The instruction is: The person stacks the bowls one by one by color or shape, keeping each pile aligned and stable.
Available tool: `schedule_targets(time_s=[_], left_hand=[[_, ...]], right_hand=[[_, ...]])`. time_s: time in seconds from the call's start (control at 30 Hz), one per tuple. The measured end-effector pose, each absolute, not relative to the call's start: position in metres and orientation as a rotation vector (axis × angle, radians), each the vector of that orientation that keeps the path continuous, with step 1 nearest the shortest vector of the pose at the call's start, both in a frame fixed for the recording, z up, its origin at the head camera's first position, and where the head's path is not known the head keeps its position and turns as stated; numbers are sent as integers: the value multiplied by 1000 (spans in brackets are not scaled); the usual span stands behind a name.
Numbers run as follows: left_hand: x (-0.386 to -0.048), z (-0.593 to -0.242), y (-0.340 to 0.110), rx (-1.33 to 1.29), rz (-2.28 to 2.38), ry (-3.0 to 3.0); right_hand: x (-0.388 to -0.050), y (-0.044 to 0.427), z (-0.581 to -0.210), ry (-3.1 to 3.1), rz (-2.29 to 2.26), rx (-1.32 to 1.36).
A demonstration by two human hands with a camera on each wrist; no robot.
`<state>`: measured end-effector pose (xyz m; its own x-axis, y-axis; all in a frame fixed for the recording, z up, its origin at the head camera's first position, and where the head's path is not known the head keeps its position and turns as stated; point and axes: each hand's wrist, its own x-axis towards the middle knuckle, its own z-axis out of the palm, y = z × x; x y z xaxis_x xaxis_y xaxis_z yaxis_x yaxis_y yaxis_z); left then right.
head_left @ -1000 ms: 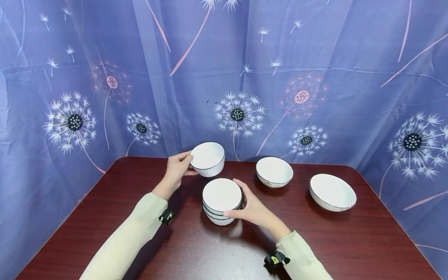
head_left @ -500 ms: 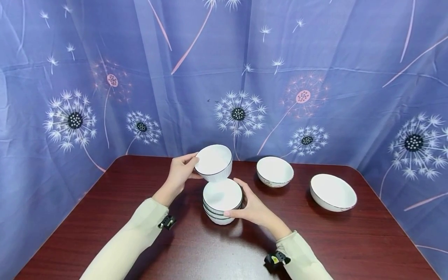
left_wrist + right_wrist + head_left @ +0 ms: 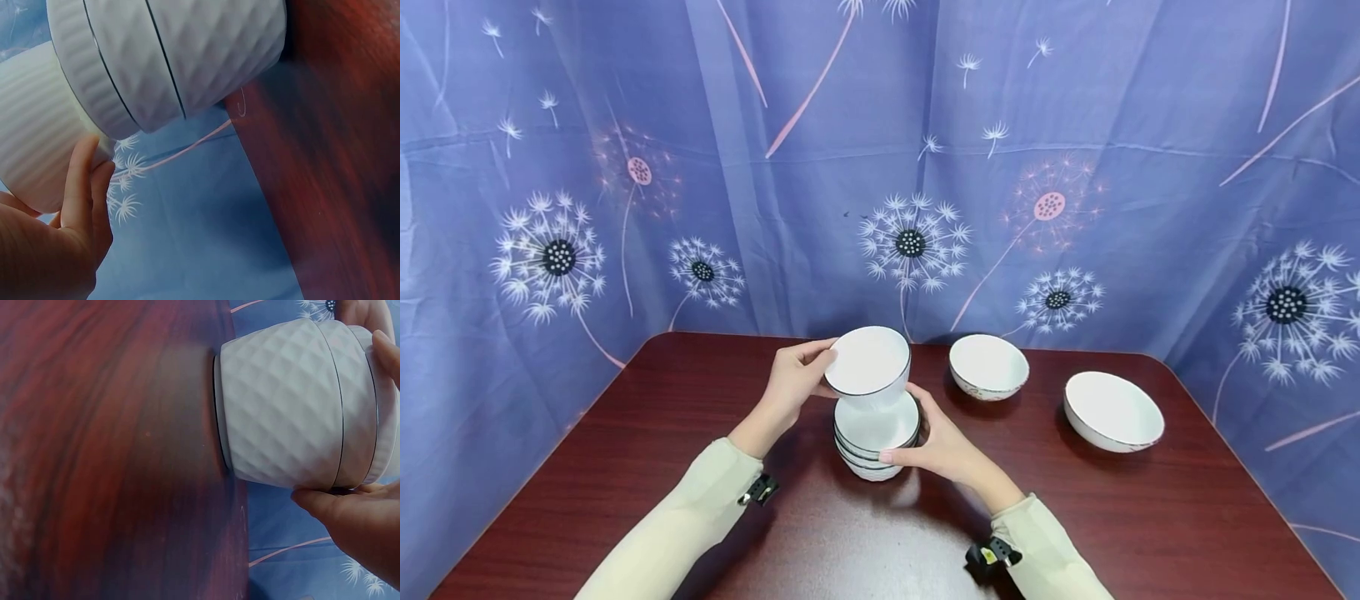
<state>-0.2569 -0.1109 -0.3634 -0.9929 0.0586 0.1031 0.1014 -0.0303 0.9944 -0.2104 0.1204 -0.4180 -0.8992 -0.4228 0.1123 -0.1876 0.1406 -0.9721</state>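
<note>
A white ribbed bowl with a dark rim (image 3: 868, 360) is pinched at its left side by my left hand (image 3: 790, 385), thumb at the rim and fingers beneath. It is held over a stack of white bowls (image 3: 874, 442), its base at the mouth of the top one. My right hand (image 3: 951, 450) grips the stack's right side, thumb in front and fingers behind. In the left wrist view the ribbed bowl (image 3: 34, 131) meets the stack (image 3: 181, 56); the right wrist view shows the diamond-textured lowest bowl (image 3: 281, 406).
Two more white bowls stand on the dark red table (image 3: 1180, 517) to the right: a round one (image 3: 988, 367) behind the right hand, and a wider one (image 3: 1112, 412) farther right. A blue dandelion-print curtain (image 3: 820, 208) hangs behind the table.
My left hand has moved the ribbed bowl right and down, from behind and left of the stack to over its mouth. My right hand has stayed on the stack.
</note>
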Motion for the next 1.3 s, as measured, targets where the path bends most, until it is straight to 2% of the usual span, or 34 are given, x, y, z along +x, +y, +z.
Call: schedule_targets(time_s=[0.67, 1.1, 1.3], left_hand=[[-245, -369, -108, -222, -2141, -2283], [-240, -364, -107, -285, -2053, -2377], [-240, -363, -105, -272, -2038, -2413]], right_hand=[[-212, 120, -420, 2252, -1841, -625], [-216, 119, -423, 2262, -1862, -744], [-212, 119, -421, 2292, -1845, -674]])
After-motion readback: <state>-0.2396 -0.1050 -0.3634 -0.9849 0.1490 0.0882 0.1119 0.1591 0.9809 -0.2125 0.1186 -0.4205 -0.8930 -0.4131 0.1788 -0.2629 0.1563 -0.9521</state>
